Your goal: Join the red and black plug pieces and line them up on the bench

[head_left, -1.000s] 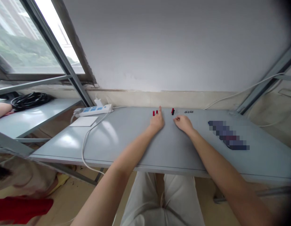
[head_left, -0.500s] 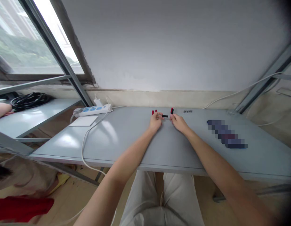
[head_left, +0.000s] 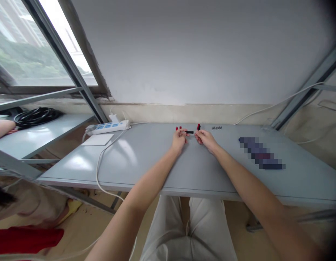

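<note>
My left hand (head_left: 179,140) is closed on a slim black pen-like stick (head_left: 189,132), which sticks out sideways past its fingers. The free end of the stick points at the fingertips of my right hand (head_left: 206,139), almost touching them. That hand is pinched shut, and whatever lies between its fingers is too small to make out. Just behind the right fingers stands a red and black piece (head_left: 198,127). Two small red pieces (head_left: 177,128) show behind the left hand, their lower parts partly hidden.
Several small metal parts (head_left: 217,128) lie in a row to the right on the grey table (head_left: 154,156). Farther right is a pixelated dark object (head_left: 261,153). At the left are a white power strip (head_left: 109,126), a white flat box (head_left: 97,140) and a cable (head_left: 98,170). Another person's arm (head_left: 4,128) rests on the neighbouring table.
The black stick has tilted slightly to level, its free end raised a little. My right fingertips have shifted slightly left, closer to that end. The view has shifted slightly.
</note>
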`<action>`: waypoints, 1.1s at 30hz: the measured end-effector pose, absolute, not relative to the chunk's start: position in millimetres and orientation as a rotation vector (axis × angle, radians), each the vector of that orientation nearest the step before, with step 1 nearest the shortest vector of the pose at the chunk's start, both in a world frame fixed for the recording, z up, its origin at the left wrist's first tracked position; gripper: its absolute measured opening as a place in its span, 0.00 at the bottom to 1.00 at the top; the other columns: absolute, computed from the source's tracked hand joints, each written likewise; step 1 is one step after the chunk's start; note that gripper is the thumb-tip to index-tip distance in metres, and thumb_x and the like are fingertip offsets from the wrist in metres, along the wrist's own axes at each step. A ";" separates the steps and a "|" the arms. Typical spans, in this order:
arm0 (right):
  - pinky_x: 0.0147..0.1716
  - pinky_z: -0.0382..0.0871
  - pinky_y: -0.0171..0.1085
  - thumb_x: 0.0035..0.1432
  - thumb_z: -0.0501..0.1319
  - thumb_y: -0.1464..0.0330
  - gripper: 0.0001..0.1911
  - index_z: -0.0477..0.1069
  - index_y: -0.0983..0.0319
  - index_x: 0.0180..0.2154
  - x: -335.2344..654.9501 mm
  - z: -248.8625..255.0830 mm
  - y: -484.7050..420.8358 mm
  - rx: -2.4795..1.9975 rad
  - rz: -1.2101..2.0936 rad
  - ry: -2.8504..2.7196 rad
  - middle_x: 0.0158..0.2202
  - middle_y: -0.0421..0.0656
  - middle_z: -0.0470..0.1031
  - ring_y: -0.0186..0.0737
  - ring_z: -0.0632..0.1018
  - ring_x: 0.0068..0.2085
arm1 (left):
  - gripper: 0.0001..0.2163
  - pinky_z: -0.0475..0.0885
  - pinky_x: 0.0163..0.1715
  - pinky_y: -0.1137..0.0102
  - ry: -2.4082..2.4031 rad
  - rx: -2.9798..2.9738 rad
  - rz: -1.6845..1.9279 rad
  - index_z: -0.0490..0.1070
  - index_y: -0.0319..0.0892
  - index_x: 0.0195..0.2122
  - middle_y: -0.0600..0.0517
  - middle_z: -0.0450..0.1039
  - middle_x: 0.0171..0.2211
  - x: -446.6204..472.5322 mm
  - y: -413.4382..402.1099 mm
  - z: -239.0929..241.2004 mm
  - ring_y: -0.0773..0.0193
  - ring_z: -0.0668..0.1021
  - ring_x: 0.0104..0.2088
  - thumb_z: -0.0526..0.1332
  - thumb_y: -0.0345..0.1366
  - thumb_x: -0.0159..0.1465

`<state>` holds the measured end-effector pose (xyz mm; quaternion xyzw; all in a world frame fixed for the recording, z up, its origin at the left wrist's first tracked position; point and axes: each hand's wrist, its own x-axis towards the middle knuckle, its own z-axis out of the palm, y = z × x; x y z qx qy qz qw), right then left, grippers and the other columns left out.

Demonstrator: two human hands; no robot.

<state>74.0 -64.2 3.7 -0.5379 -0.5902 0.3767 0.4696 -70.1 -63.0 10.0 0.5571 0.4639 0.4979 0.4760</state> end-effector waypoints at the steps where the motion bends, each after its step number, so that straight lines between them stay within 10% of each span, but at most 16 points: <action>1: 0.21 0.57 0.32 0.53 0.52 0.49 0.20 0.63 0.60 0.29 74.4 4.0 -63.9 -1.321 0.892 -1.476 0.22 0.38 0.64 0.30 0.63 0.19 | 0.10 0.64 0.19 0.75 1.137 1.350 1.219 0.65 0.39 0.46 0.47 0.73 0.37 -70.3 -63.3 10.6 0.77 0.66 0.16 0.50 0.31 0.65; 10: 0.39 0.65 0.39 0.61 0.49 0.60 0.14 0.66 0.61 0.41 83.7 8.0 -70.9 -1.281 0.155 -1.894 0.39 0.48 0.73 0.41 0.74 0.39 | 0.11 0.56 0.15 0.78 1.160 1.149 1.243 0.67 0.37 0.43 0.49 0.72 0.31 -71.9 -65.1 15.7 0.79 0.62 0.14 0.52 0.37 0.65; 33: 0.41 0.62 0.40 0.61 0.51 0.66 0.13 0.70 0.62 0.42 88.6 8.5 -72.2 -1.333 -0.221 -2.125 0.41 0.48 0.72 0.43 0.72 0.41 | 0.10 0.60 0.17 0.78 1.126 1.137 1.262 0.67 0.40 0.40 0.54 0.70 0.25 -69.1 -68.5 14.8 0.77 0.64 0.16 0.62 0.31 0.56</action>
